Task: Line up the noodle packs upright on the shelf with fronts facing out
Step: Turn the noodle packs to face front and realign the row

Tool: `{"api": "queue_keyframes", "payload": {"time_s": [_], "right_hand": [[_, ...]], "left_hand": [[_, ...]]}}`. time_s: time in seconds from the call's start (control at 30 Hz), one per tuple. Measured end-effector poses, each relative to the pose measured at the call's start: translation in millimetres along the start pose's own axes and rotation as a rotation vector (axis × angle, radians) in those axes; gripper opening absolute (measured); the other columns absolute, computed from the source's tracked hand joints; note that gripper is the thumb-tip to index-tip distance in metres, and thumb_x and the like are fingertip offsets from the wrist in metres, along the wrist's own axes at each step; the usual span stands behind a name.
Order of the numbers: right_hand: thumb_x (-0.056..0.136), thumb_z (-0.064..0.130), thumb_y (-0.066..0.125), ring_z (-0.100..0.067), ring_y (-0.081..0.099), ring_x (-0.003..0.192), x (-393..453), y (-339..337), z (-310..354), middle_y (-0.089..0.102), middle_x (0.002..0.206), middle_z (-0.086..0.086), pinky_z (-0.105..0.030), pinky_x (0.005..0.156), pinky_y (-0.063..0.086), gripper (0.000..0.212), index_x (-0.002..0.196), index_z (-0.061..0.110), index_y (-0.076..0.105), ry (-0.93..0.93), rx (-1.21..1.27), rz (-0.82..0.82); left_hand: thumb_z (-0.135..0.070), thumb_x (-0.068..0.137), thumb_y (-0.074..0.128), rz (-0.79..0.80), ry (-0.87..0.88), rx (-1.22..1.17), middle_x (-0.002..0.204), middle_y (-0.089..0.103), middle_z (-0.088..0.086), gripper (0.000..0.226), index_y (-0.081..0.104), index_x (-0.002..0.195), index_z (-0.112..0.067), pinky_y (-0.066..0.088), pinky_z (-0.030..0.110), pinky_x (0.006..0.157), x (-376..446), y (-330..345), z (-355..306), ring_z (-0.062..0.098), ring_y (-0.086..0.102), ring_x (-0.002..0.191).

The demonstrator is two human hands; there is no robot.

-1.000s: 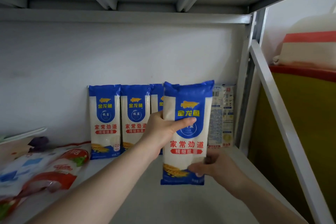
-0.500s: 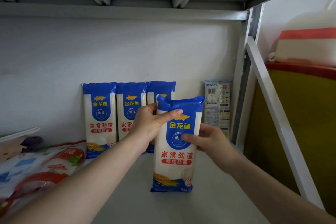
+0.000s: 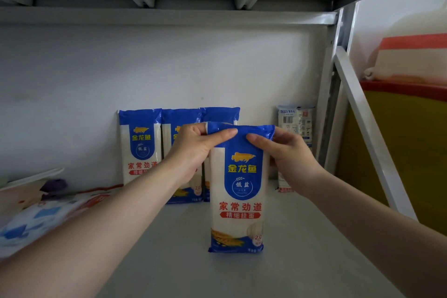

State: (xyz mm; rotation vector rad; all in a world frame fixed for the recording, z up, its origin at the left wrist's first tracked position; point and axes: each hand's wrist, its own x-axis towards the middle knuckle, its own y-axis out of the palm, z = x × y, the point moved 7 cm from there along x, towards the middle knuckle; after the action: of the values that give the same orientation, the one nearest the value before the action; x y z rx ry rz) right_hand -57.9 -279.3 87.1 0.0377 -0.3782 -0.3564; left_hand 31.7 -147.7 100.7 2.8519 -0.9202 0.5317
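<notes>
At its top, both hands [image 3: 193, 150] now pinch the pack [image 3: 238, 189].

Grey shelf [image 3: 302, 249] with upright noodle packs [image 3: 139, 145], flat snack bags [image 3: 36, 222].

Noodle pack [image 3: 238, 191] lowered from mid-air onto the shelf [image 3: 302, 261], now standing upright on its bottom edge, front facing out, forward of the row against the back wall. Left hand [image 3: 193, 150] shifted from the pack's left side up to its top left corner, thumb pinching the blue seal. Right hand [image 3: 287, 152] moved from the bottom edge, past the middle, up to the top right corner, also pinching the seal. Third pack in the back row [image 3: 221, 116] and back-facing pack [image 3: 296, 123] at the right now more exposed above the held pack's top.
</notes>
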Motion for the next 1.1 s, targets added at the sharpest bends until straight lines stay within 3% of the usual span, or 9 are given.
{"api": "queue_keyframes", "payload": {"time_s": [0.1,0.3,0.43,0.6,0.67,0.77,0.87,0.93,1.1], "right_hand": [[0.08,0.024,0.066,-0.022,0.073,0.082,7,-5,2,0.075,0.093,-0.009,-0.029,0.07,0.06,0.017,0.09,0.011,0.07,0.013,-0.018,-0.003],[0.089,0.033,0.056,-0.018,0.071,0.083,16,-9,2,0.075,0.087,-0.005,-0.03,0.072,0.059,0.025,0.075,0.015,0.066,0.015,-0.1,-0.011],[0.08,0.038,0.059,-0.018,0.071,0.092,11,-5,-1,0.074,0.099,-0.003,-0.031,0.076,0.059,0.026,0.093,0.017,0.065,0.051,-0.08,0.093],[0.071,0.017,0.079,-0.011,0.069,0.095,-26,1,-69,0.073,0.102,0.009,-0.026,0.079,0.056,0.035,0.101,0.029,0.064,0.347,-0.485,0.36],[0.073,0.011,0.078,-0.008,0.064,0.101,-38,-1,-102,0.069,0.105,0.014,-0.026,0.085,0.054,0.039,0.1,0.034,0.062,0.432,-0.537,0.38],[0.075,0.01,0.076,-0.01,0.059,0.107,-43,-6,-126,0.064,0.106,0.014,-0.03,0.094,0.05,0.039,0.101,0.034,0.06,0.454,-0.579,0.345],[0.075,0.01,0.077,-0.011,0.06,0.104,-42,-9,-131,0.066,0.104,0.013,-0.032,0.094,0.051,0.037,0.101,0.032,0.062,0.463,-0.562,0.314],[0.075,0.011,0.077,-0.009,0.062,0.1,-41,-10,-132,0.067,0.101,0.013,-0.03,0.091,0.053,0.035,0.1,0.031,0.064,0.451,-0.564,0.305],[0.073,0.007,0.077,-0.003,0.062,0.09,-48,-8,-135,0.065,0.097,0.018,-0.016,0.072,0.055,0.041,0.099,0.033,0.06,0.417,-0.521,0.302]], "left_hand": [[-0.019,0.08,0.069,0.026,-0.02,0.011,0.083,0.076,0.0,0.005,0.074,0.082,-0.018,0.056,0.026,0.073,4,0,-4,0.014,0.073,0.081],[-0.029,0.086,0.063,-0.037,-0.03,-0.051,0.081,0.076,-0.003,0.017,0.072,0.079,-0.016,0.054,0.025,0.074,7,1,2,0.01,0.072,0.077],[-0.032,0.088,0.06,-0.055,-0.038,-0.078,0.082,0.076,-0.003,0.021,0.071,0.075,-0.02,0.055,0.029,0.081,9,-1,6,0.011,0.072,0.079],[-0.033,0.089,0.059,-0.041,-0.035,-0.064,0.087,0.076,-0.004,0.02,0.074,0.081,-0.024,0.054,0.03,0.084,8,2,1,0.011,0.071,0.084],[-0.041,0.088,0.056,-0.018,-0.037,-0.056,0.094,0.075,-0.003,0.025,0.073,0.091,-0.023,0.054,0.03,0.084,5,2,2,0.012,0.071,0.089],[-0.057,0.067,0.06,0.092,-0.113,0.056,0.101,0.074,-0.002,0.053,0.067,0.105,-0.021,0.054,0.034,0.087,-8,3,25,0.017,0.069,0.097],[-0.036,0.067,0.076,0.322,-0.307,0.329,0.1,0.068,-0.014,0.036,0.059,0.099,-0.036,0.054,0.026,0.084,-42,4,88,0.003,0.064,0.095],[-0.011,0.071,0.079,0.449,-0.43,0.416,0.103,0.068,-0.013,0.044,0.059,0.101,-0.036,0.054,0.023,0.086,-65,1,134,0.0,0.063,0.096],[-0.006,0.069,0.08,0.341,-0.381,0.419,0.105,0.072,-0.005,0.048,0.064,0.107,-0.029,0.053,0.031,0.093,-70,-14,161,0.008,0.067,0.099]]}}
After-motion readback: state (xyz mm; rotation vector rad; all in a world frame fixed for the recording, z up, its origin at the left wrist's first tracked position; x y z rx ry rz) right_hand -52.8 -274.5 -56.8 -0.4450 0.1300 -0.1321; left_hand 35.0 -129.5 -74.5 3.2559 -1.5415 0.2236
